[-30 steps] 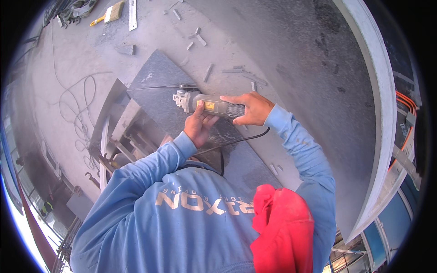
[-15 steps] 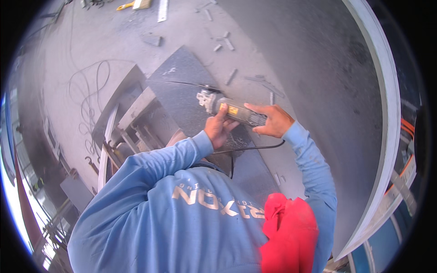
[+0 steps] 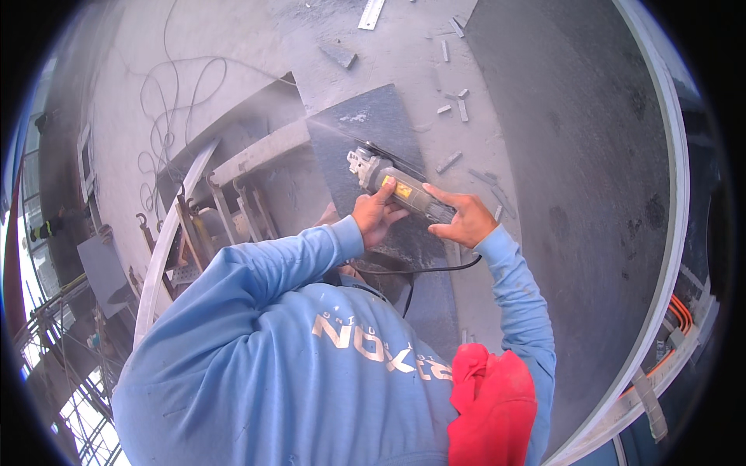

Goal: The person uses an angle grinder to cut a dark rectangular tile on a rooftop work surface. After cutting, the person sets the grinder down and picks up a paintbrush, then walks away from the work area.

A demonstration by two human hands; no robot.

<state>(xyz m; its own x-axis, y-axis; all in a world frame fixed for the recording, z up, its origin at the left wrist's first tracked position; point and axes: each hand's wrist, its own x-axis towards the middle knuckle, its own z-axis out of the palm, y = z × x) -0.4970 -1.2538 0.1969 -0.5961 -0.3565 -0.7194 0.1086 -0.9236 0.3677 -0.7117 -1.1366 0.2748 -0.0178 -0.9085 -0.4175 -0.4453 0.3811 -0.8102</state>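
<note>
Both my hands hold a grey angle grinder (image 3: 401, 189) with a yellow label, its thin disc (image 3: 394, 160) on edge against a dark grey stone slab (image 3: 373, 116). My left hand (image 3: 377, 215) is closed around the near side of the body, just behind the gear head, thumb on top. At the rear end my right hand (image 3: 468, 219) wraps the body, with thumb and fingers on either side. A pale streak of dust shoots leftward from the disc past the slab's left edge. The black power cord (image 3: 427, 269) loops below my hands.
Offcut strips (image 3: 449, 161) and a triangular stone piece (image 3: 339, 55) lie on the dusty floor, with a white ruler (image 3: 371, 14) beyond. A cable (image 3: 167, 116) coils at left near metal clamps (image 3: 225, 206). A big dark panel (image 3: 575, 194) fills the right side. Red cloth (image 3: 493, 404) hangs at my front.
My view has turned, shifting the floor and slab rightward in the picture. The grinder's head is now nearer the slab's left edge. Both hands keep the same hold, and dust still streams left.
</note>
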